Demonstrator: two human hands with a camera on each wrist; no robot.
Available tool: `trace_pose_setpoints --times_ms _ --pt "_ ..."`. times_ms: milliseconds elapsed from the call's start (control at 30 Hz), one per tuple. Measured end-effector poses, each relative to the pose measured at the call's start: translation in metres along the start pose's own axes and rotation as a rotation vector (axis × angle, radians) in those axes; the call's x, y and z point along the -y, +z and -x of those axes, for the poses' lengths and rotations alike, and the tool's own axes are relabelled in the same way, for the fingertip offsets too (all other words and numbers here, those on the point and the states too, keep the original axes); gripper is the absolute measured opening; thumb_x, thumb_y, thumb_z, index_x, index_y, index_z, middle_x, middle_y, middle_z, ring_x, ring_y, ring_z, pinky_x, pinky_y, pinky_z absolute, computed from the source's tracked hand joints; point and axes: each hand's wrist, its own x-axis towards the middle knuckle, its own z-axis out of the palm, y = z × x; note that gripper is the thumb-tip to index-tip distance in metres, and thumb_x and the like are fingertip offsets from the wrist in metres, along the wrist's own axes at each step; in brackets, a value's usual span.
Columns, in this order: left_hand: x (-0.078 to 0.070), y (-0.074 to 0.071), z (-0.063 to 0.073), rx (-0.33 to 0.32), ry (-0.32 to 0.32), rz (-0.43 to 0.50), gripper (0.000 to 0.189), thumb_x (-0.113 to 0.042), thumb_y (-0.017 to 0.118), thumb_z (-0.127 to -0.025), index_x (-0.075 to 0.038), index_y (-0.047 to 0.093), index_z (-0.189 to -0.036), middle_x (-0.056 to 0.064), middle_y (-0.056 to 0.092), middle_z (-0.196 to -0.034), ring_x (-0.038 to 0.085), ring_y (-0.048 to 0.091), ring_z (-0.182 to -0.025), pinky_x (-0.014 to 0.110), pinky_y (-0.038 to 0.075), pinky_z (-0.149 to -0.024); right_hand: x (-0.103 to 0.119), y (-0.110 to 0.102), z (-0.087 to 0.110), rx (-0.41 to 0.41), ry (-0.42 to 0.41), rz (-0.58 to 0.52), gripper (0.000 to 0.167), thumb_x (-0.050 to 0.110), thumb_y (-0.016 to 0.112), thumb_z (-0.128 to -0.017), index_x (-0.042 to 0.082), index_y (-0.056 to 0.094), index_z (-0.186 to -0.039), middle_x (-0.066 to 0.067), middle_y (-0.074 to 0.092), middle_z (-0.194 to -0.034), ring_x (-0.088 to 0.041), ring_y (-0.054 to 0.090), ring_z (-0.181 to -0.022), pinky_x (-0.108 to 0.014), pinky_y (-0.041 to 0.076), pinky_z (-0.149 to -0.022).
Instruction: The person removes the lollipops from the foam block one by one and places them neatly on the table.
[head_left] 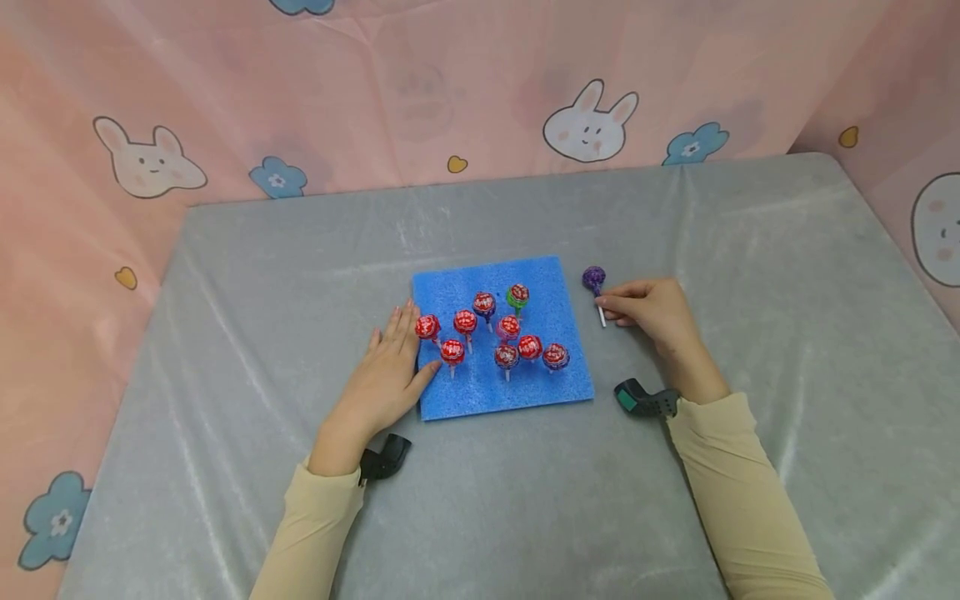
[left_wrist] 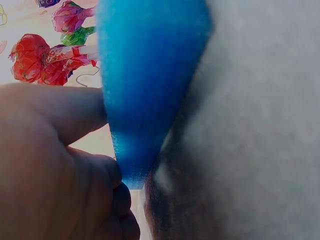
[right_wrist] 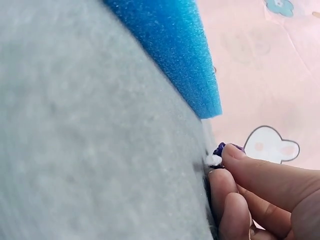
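Observation:
My right hand [head_left: 651, 312] pinches a purple-wrapped lollipop [head_left: 594, 279] by its white stick between thumb and fingers, just right of the foam block. In the right wrist view, the purple wrapper [right_wrist: 220, 148] peeks out past the thumb. A blue foam block [head_left: 480, 396] lies on the table, with several lollipops standing in it by their sticks, mostly red-topped, one green [head_left: 517, 295]. My left hand [head_left: 382, 375] rests along the block's left side, fingers straight, thumb over its edge. In the left wrist view, the thumb and fingers touch the blue foam [left_wrist: 145, 75].
A grey cloth [head_left: 525, 508] covers the table. Behind it hangs a pink curtain [head_left: 420, 100] with rabbits and flowers. Dark camera mounts sit on the left wrist [head_left: 385, 457] and the right wrist [head_left: 643, 399].

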Motion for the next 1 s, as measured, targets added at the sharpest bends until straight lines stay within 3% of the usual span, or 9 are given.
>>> trace_pose_setpoints --times_ms 500,1000 --pt "-0.0001 0.0002 -0.0004 0.006 -0.003 -0.008 0.072 -0.039 0.040 -0.100 0.003 0.007 -0.149 0.014 -0.001 -0.157 0.027 -0.003 -0.144 0.049 0.005 -0.113 0.0009 -0.0004 0.0021 -0.043 0.009 0.036 0.029 0.006 0.071 -0.083 -0.018 0.064 -0.098 0.015 0.062 -0.063 0.002 0.059 -0.056 -0.018 0.052 -0.054" --pt "0.0004 0.0000 -0.0001 0.004 0.000 -0.004 0.072 -0.039 0.039 -0.100 0.002 0.006 -0.149 0.014 -0.001 -0.157 0.026 -0.003 -0.143 0.049 0.005 -0.113 0.0002 -0.0036 0.0006 -0.039 0.013 -0.088 0.024 0.006 0.072 -0.083 -0.014 0.066 -0.094 0.014 0.065 -0.065 0.001 0.063 -0.061 -0.018 0.053 -0.056"
